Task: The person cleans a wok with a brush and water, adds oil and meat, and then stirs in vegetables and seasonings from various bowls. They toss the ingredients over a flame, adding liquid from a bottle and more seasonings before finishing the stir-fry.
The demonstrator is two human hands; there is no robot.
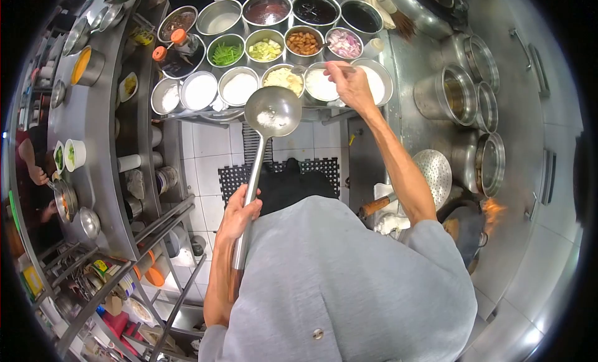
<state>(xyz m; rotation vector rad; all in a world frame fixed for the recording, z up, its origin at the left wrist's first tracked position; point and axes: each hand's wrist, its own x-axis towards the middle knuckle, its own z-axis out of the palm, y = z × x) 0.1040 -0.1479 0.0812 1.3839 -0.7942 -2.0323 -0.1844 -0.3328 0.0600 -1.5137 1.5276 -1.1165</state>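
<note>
My left hand (240, 212) is wrapped round the long metal handle of a ladle (274, 108), its bowl facing up with a little white powder inside. My right hand (351, 85) is over the front row of metal pots, fingers pinched on the thin handle of what looks like a spoon (356, 69). Below those fingers stands a pot of white powder (319, 83), and another pot of white powder (375, 81) is partly hidden by the hand. Left of them sits a pot of chopped garlic-like bits (283, 79).
Behind are pots of chopped greens (225, 53), chopped onion (344, 44) and dark sauce (316, 10). Orange-capped bottles (180, 41) stand left. At right are large steel pots (446, 95), a perforated skimmer (431, 178) and a flame (493, 211) beside a wok. Another person's hand (38, 176) is far left.
</note>
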